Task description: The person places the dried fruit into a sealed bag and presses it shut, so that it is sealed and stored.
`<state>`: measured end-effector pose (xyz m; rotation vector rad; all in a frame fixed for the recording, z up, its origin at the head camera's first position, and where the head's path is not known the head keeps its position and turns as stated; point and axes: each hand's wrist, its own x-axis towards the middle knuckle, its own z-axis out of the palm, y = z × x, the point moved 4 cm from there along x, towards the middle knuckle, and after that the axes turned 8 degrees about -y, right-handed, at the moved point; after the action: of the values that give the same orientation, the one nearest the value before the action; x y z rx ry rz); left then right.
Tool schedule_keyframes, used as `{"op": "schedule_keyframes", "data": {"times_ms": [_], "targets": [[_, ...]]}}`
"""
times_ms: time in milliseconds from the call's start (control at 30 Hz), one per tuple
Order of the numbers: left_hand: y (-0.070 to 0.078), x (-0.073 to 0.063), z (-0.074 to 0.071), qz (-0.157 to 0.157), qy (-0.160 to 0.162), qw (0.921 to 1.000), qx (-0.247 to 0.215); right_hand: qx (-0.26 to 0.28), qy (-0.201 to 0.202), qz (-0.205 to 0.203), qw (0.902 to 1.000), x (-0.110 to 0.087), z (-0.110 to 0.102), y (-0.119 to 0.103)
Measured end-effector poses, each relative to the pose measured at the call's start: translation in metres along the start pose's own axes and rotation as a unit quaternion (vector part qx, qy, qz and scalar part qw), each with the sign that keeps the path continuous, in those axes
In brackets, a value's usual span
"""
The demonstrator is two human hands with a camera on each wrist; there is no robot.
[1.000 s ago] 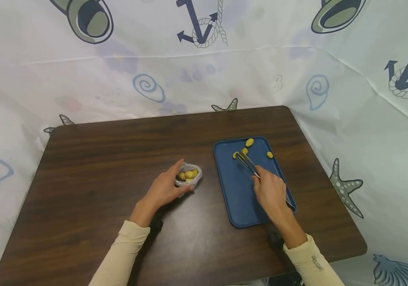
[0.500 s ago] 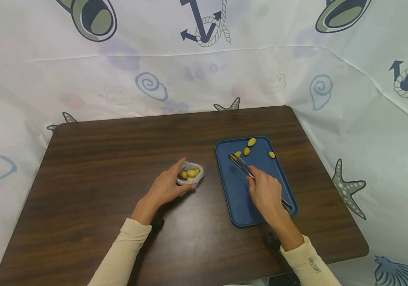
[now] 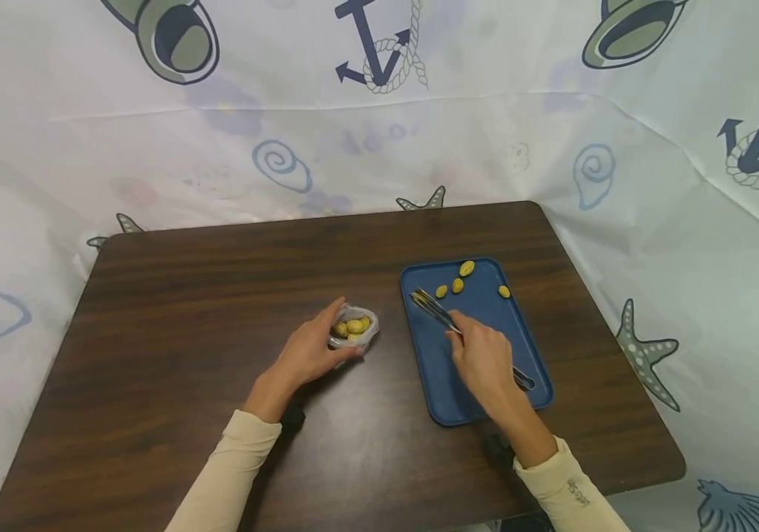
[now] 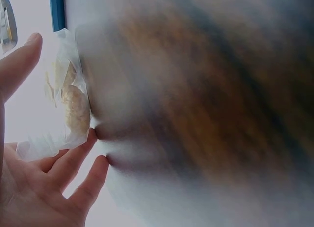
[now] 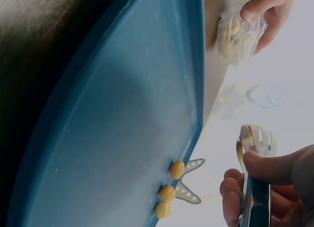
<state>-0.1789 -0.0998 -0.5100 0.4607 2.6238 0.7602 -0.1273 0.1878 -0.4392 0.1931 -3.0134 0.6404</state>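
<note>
My left hand (image 3: 302, 351) holds a small clear plastic bag (image 3: 372, 334) upright on the table, thumb on its near side and fingers on its far side. Yellow, ribbed, nut-like oval pieces (image 3: 355, 326) show in the bag's mouth. Over the blue tray (image 3: 442, 391), my right hand (image 3: 483, 360) grips metal tongs (image 3: 437, 312), their heads near the tray's left rim. Between the slotted heads a bit of yellow (image 5: 240, 151) shows in the right wrist view. Several more of these oval pieces (image 3: 457, 285) lie at the tray's far end.
Both the bag and the tray stand on a dark wood-grain table (image 3: 186, 332), the bag left of the tray. A white cloth (image 3: 485, 133) printed with sea motifs hangs behind the table and along its sides.
My right hand and the tongs have moved left across the tray, from among the oval pieces to the left rim. The left hand keeps its place at the bag.
</note>
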Motion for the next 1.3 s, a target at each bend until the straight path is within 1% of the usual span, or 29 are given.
{"op": "schedule_keyframes", "data": {"times_ms": [267, 400, 567, 900, 1300], "targets": [[0.001, -0.002, 0.001, -0.001, 0.001, 1.0, -0.006, -0.008, 0.015, -0.014, 0.9998, 0.001, 0.004, -0.005], [0.0, -0.005, 0.001, -0.009, 0.0, 0.9999, -0.01, -0.006, 0.012, -0.022, 0.9997, 0.003, 0.005, -0.008], [0.0, -0.006, 0.001, -0.008, -0.001, 0.9999, -0.01, -0.004, 0.013, -0.023, 0.9996, 0.004, 0.006, -0.01], [0.0, -0.002, 0.001, -0.002, 0.003, 1.0, -0.006, 0.004, 0.017, -0.042, 0.999, 0.003, 0.005, -0.015], [0.003, -0.001, -0.001, -0.002, -0.004, 1.0, -0.004, 0.009, 0.003, -0.055, 0.9985, 0.006, 0.012, -0.03]]}}
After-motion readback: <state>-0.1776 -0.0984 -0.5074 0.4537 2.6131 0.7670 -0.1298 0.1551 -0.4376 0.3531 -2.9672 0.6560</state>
